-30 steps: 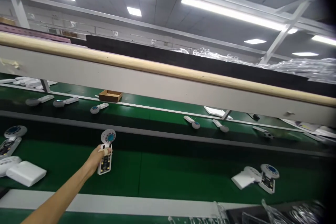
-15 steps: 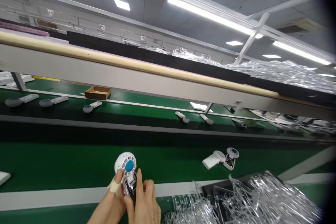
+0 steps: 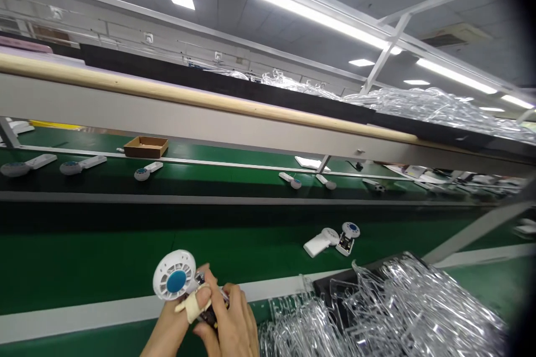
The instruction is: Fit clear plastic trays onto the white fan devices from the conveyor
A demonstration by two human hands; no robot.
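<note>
Evidently mid-handling, the left grip (image 3: 184, 310) held the blue-hubbed round-headed white plastic fan (image 3: 175, 276), the right grip (image 3: 232, 318) its dark-centred handle (image 3: 208, 316); the next move seemed to call for steadiness.

Markings: no text, label, brand, number or sign is legible from where I stand. The held round-headed white device (image 3: 175, 277) and the brown box (image 3: 146, 147) present no readable characters from this position.
</note>
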